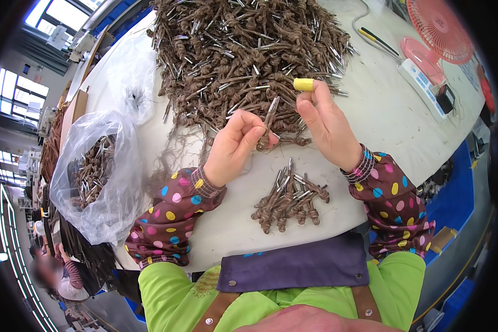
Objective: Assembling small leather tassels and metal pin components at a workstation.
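Observation:
My left hand (231, 149) pinches a knotted brown cord (266, 123) between thumb and fingers, its silvery metal tips pointing up and away from me. To its right, my right hand (331, 130) is raised with thumb and fingers apart and nothing in it; a yellow cover (303, 84) wraps one fingertip. Just beyond both hands spreads a large heap of knotted brown cords (243, 50) with metal tips. Closer to me, below and between the hands, lies a small pile of the same knotted cords (289, 200).
On the white table (365, 205), a clear plastic bag (119, 188) with more knotted cords stands at the left. A pink fan (440, 27) and a white power strip (420, 88) with a black plug are at the far right. Loose threads (174, 155) lie left of my left hand.

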Action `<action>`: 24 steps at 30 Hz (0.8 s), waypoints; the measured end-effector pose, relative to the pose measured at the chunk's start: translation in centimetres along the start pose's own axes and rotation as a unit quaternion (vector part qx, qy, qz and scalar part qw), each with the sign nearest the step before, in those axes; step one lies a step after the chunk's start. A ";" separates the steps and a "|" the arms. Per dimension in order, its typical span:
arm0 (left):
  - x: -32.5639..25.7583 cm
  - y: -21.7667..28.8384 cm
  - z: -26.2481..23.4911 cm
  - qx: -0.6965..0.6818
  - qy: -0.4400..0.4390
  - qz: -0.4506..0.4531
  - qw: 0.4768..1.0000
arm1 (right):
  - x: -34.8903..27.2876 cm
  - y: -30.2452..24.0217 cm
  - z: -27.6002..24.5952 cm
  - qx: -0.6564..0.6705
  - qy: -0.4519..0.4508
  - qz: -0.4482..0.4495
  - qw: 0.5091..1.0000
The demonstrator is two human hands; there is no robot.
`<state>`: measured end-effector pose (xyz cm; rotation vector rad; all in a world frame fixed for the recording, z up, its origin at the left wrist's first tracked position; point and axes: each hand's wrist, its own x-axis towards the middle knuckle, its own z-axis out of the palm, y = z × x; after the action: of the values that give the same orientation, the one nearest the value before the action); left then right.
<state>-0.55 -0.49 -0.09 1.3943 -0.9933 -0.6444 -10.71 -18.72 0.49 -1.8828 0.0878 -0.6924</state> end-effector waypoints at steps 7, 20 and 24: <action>-0.3 0.2 0.0 0.075 0.043 0.023 0.996 | -0.7 -1.6 -0.1 -0.158 -0.139 -0.092 0.973; -0.5 0.3 0.2 0.164 0.054 0.040 0.984 | -0.9 -1.4 0.2 -0.177 -0.145 -0.085 0.970; -0.6 0.0 0.1 0.157 0.051 0.046 0.985 | -0.8 -1.4 0.2 -0.144 -0.159 -0.060 0.975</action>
<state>-0.88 0.00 -0.24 1.6277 -1.1027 -0.3529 -11.61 -17.64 1.34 -2.2709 -0.1381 -0.4685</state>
